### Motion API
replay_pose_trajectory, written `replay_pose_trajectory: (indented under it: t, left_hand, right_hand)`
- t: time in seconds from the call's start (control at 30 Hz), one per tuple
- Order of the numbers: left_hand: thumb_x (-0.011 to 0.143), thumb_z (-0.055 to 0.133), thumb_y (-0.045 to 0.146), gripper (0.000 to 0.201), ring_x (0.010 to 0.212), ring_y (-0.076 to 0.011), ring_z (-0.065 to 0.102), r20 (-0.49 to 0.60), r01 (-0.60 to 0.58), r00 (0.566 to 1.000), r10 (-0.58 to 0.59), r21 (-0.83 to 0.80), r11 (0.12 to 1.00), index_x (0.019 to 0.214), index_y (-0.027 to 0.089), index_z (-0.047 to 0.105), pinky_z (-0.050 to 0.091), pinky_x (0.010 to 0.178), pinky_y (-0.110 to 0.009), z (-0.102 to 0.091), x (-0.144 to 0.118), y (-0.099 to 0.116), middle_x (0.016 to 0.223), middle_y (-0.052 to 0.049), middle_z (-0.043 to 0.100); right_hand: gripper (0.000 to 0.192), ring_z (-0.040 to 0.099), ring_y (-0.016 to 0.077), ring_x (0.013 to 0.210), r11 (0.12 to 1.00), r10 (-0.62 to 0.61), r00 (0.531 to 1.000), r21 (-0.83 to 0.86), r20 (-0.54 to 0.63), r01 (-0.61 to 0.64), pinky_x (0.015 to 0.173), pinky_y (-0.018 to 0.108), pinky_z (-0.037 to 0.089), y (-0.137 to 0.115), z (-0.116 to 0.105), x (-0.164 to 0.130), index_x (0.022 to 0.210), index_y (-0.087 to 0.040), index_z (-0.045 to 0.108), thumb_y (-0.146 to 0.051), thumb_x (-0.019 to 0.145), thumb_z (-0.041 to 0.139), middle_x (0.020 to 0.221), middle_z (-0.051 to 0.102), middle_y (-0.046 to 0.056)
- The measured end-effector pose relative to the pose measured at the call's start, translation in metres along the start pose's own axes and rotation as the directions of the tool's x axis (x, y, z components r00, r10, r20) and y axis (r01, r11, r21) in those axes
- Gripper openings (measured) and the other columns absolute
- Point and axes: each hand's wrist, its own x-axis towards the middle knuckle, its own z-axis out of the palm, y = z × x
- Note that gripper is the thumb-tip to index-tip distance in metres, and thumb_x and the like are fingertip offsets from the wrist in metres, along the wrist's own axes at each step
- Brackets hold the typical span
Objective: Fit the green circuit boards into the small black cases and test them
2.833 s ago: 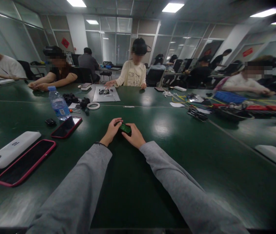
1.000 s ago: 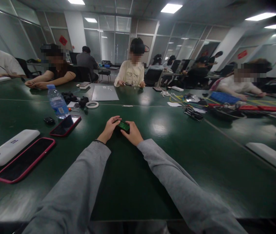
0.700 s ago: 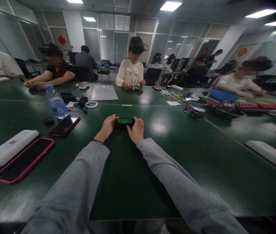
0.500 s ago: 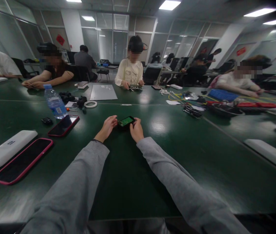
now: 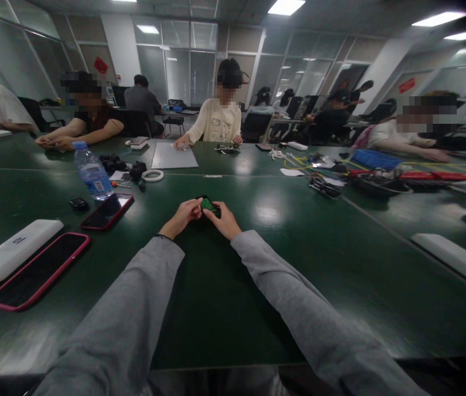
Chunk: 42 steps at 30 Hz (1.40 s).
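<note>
A small green circuit board in a dark casing (image 5: 207, 205) sits between my two hands, just above the dark green table (image 5: 233, 286). My left hand (image 5: 183, 215) pinches its left end with thumb and fingertips. On its right end my right hand (image 5: 225, 220) closes with curled fingers. Both arms wear grey sleeves and reach forward from the bottom edge. Most of the casing is hidden by my fingers.
To my left lie a pink-cased phone (image 5: 37, 272), a white power bank (image 5: 12, 250), a red-cased phone (image 5: 107, 211), a water bottle (image 5: 92, 171) and a tape ring (image 5: 153, 175). Several people sit opposite. Cables and tools (image 5: 365, 179) crowd the right.
The green board was turned between my hands, lying flat and wide a moment ago; now it is gathered closer with both hands shut on its ends. The view drifted slightly left.
</note>
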Motion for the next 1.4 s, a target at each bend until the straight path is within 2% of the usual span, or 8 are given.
replay_pose_trajectory:
  t: [0.17, 0.43, 0.57, 0.7, 0.93, 1.03, 1.13, 1.4]
  left_hand:
    - [0.072, 0.068, 0.035, 0.042, 0.035, -0.0024, 0.025, 0.015, 0.063, 0.998, -0.061, -0.17, 0.983, 0.053, 0.017, 0.035, 0.017, 0.035, -0.018, -0.003, 0.002, 0.003, 0.044, 0.008, 0.026]
    - [0.079, 0.058, 0.033, 0.048, 0.033, -0.0041, 0.014, -0.026, 0.062, 0.996, -0.081, -0.431, 0.9, 0.053, 0.019, 0.02, 0.013, 0.034, -0.021, -0.024, 0.003, 0.011, 0.041, 0.009, 0.015]
    - [0.081, 0.057, 0.032, 0.049, 0.033, -0.0043, 0.014, -0.058, 0.03, 0.996, -0.066, -0.487, 0.873, 0.054, 0.019, 0.018, 0.014, 0.034, -0.021, -0.029, 0.003, 0.011, 0.041, 0.009, 0.014]
    - [0.081, 0.056, 0.031, 0.048, 0.033, -0.0043, 0.014, -0.06, 0.047, 0.994, -0.089, -0.505, 0.862, 0.055, 0.019, 0.019, 0.014, 0.034, -0.02, -0.03, 0.005, 0.008, 0.041, 0.009, 0.015]
    - [0.079, 0.06, 0.032, 0.05, 0.031, -0.0035, 0.014, -0.087, 0.066, 0.988, -0.128, -0.508, 0.859, 0.054, 0.019, 0.019, 0.013, 0.033, -0.018, -0.026, 0.003, 0.009, 0.041, 0.01, 0.014]
    - [0.076, 0.064, 0.031, 0.052, 0.031, -0.0028, 0.015, -0.116, 0.056, 0.984, -0.132, -0.504, 0.862, 0.054, 0.019, 0.019, 0.013, 0.032, -0.018, -0.025, 0.003, 0.01, 0.041, 0.01, 0.014]
    - [0.072, 0.068, 0.029, 0.054, 0.031, -0.0019, 0.014, -0.134, 0.039, 0.984, -0.121, -0.499, 0.865, 0.054, 0.019, 0.018, 0.012, 0.031, -0.018, -0.026, 0.004, 0.01, 0.042, 0.011, 0.013]
    - [0.062, 0.073, 0.009, 0.058, 0.032, 0.0007, 0.015, -0.226, -0.061, 0.973, -0.034, -0.402, 0.914, 0.059, 0.019, 0.015, 0.008, 0.032, -0.016, -0.03, 0.009, 0.004, 0.046, 0.012, 0.01]
  right_hand:
    - [0.049, 0.057, 0.018, 0.096, 1.0, -0.004, 1.0, 0.027, 0.013, 0.003, 0.087, 0.036, 0.044, -0.002, -0.001, -0.001, 0.112, -0.02, 0.052, -0.053, 0.077, 0.057, 0.105, 0.06, 0.007]
    - [0.035, 0.055, 0.0158, 0.1, 0.973, -0.029, 0.991, 0.229, 0.129, -0.001, 0.092, 0.034, 0.041, 0.006, -0.007, 0.007, 0.11, -0.02, 0.058, -0.036, 0.08, 0.054, 0.109, 0.059, 0.004]
    - [0.039, 0.052, 0.0164, 0.1, 0.96, 0.086, 0.995, 0.272, -0.046, -0.07, 0.093, 0.035, 0.041, 0.021, -0.003, 0.012, 0.11, -0.017, 0.056, -0.041, 0.079, 0.054, 0.109, 0.057, 0.006]
    - [0.046, 0.049, 0.019, 0.097, 0.985, 0.135, 0.962, 0.134, -0.236, -0.105, 0.088, 0.037, 0.042, 0.026, 0.0, 0.01, 0.107, -0.016, 0.055, -0.049, 0.076, 0.057, 0.104, 0.052, 0.01]
    - [0.033, 0.047, 0.0139, 0.078, 0.986, 0.142, 0.85, 0.148, -0.507, -0.076, 0.075, 0.028, 0.042, 0.02, -0.011, 0.01, 0.09, -0.017, 0.049, -0.043, 0.072, 0.06, 0.089, 0.049, 0.004]
    - [0.013, 0.039, 0.0096, 0.06, 0.982, 0.159, 0.868, 0.165, -0.471, -0.09, 0.061, 0.022, 0.034, 0.022, -0.014, 0.01, 0.069, -0.019, 0.041, -0.025, 0.071, 0.053, 0.063, 0.04, -0.004]
    - [0.019, 0.03, 0.0077, 0.053, 0.98, 0.163, 0.903, 0.174, -0.397, -0.1, 0.054, 0.021, 0.025, 0.026, -0.015, 0.009, 0.055, -0.019, 0.031, -0.015, 0.065, 0.047, 0.052, 0.03, -0.006]
    - [0.031, 0.025, 0.0047, 0.048, 0.929, 0.229, 0.922, 0.354, -0.313, -0.111, 0.048, 0.018, 0.022, 0.04, -0.012, 0.015, 0.052, -0.018, 0.027, -0.02, 0.063, 0.055, 0.048, 0.028, -0.008]
